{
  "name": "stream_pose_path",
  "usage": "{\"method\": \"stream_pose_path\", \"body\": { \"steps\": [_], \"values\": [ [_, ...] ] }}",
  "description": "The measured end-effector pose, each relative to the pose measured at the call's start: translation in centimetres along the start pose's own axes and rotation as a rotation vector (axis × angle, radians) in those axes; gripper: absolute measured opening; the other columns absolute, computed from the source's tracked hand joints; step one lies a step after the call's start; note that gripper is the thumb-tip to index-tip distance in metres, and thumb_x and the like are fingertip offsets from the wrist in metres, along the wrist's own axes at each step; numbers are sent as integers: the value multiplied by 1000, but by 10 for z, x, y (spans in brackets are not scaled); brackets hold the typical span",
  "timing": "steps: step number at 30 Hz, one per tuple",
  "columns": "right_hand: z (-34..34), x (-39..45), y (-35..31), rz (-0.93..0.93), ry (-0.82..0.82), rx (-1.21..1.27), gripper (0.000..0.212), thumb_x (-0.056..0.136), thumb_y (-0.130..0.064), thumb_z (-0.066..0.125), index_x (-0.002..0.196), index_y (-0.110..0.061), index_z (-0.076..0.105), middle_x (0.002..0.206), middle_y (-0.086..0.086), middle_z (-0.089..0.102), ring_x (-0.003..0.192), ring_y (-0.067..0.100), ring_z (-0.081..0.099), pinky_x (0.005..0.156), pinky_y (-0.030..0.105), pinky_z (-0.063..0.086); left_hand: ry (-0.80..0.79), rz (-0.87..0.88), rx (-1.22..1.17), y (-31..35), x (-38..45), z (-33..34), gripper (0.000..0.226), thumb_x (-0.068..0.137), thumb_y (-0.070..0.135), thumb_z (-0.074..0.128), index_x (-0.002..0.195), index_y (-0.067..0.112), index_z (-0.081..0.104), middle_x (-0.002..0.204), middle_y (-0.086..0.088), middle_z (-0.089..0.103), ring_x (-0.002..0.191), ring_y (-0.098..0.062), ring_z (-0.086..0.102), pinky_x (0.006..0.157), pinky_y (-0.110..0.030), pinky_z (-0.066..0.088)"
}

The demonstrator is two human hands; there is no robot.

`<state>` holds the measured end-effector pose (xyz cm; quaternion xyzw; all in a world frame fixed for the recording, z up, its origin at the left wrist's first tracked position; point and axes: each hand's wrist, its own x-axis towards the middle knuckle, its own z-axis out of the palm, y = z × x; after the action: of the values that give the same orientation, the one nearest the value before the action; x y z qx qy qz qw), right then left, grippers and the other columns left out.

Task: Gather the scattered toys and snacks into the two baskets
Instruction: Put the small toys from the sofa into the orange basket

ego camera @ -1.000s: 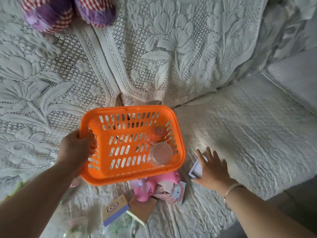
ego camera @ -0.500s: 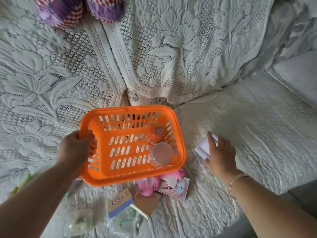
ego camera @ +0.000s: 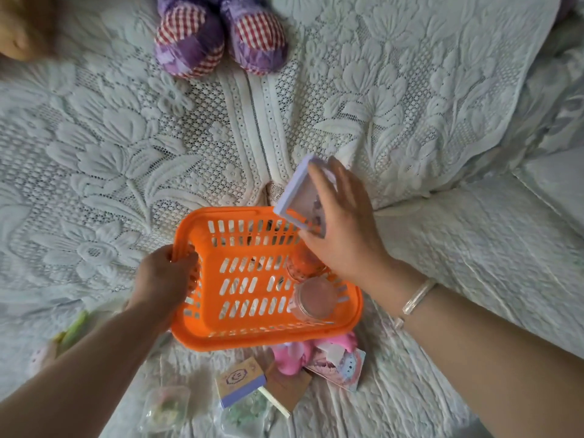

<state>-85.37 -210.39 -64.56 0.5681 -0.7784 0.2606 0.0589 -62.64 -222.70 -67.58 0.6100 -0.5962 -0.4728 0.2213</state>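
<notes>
left hand (ego camera: 164,281) grips the left rim of the orange basket (ego camera: 202,330), fingers curled over the edge and into the slots. right hand (ego camera: 343,229) holds a small pale purple box (ego camera: 297,192) tilted over the basket's far right corner, fingers spread along its top side, thumb under; the box is off the bed and not inside the basket. a pale bangle (ego camera: 418,295) sits on the right wrist.

in the basket, right side: a clear jar (ego camera: 313,300) near the near wall, and an orange round thing (ego camera: 305,262) just behind it, partly hidden by the right hand.

basket sits on a white lace bedspread (ego camera: 126,147). just near of it lie a pink toy (ego camera: 292,358), a picture card (ego camera: 343,369) touching the toy, a small box with a purple edge (ego camera: 240,379), a brown card (ego camera: 286,388), and two clear packets (ego camera: 166,406) (ego camera: 248,418), blurred. greenish items (ego camera: 74,330) at near left, too blurred to tell. far centre: two purple and red checked plush feet (ego camera: 221,36).
</notes>
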Motion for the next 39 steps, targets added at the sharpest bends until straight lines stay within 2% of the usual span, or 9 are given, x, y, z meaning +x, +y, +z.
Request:
{"method": "stream_pose_path", "body": {
  "steps": [4,10,15,18,20,23,30,36,39],
  "values": [
    [34,-11,-57,-268,-270,-31,91,61,-13,76,142,-17,35,145,16,33,131,32,30,107,48,32,16,17,2,-4,5,-16,18,96,15,61,80,11,68,73,-16,70,63,-27,60,71,-46,54],
    [83,-19,-98,-259,-548,-217,70,81,-11,57,144,-8,26,153,15,22,141,34,18,113,48,18,42,-14,-11,-25,13,-46,20,94,19,64,76,13,68,65,-12,69,59,-27,61,70,-54,57],
    [123,-23,-121,-256,-602,-278,46,87,-7,45,132,-4,44,145,22,36,131,38,37,103,51,36,20,-56,-45,-42,15,-68,19,86,28,66,70,17,70,57,-5,67,58,-25,60,62,-44,51],
    [141,-27,-128,-225,-661,-265,46,79,-12,30,98,-5,71,126,22,59,114,37,58,86,50,52,32,-67,-72,-48,16,-77,18,86,27,67,72,15,69,59,-7,67,57,-25,59,64,-44,51],
    [144,-26,-133,-208,-645,-342,44,83,-10,33,106,-6,71,139,21,49,127,34,48,94,50,47,27,-69,-84,-52,18,-80,19,91,22,65,74,13,68,59,-7,66,57,-24,57,63,-42,48],
    [145,-28,-128,-259,-674,-373,40,95,-10,43,133,-2,49,155,20,15,143,34,15,113,50,22,27,-82,-47,-57,19,-84,22,94,20,64,74,11,67,57,-7,65,55,-23,56,58,-39,47],
    [103,-18,-125,-318,-421,-69,44,83,0,55,126,-6,55,151,16,28,136,33,30,112,44,30,75,-84,-8,-64,24,-92,21,96,17,62,79,7,68,73,-21,71,63,-29,62,70,-47,55],
    [86,12,-79,3,-23,129,53,82,10,52,129,-12,52,149,10,36,136,27,36,107,36,37,137,-133,7,-80,37,-108,17,94,11,62,80,3,68,72,-21,69,62,-29,60,73,-48,55],
    [93,16,-34,199,5,41,52,82,8,50,131,-9,49,150,13,32,138,30,33,109,41,37,160,-146,-2,-90,43,-116,15,93,12,63,82,3,68,73,-21,69,63,-29,61,73,-48,55]
  ]
}}
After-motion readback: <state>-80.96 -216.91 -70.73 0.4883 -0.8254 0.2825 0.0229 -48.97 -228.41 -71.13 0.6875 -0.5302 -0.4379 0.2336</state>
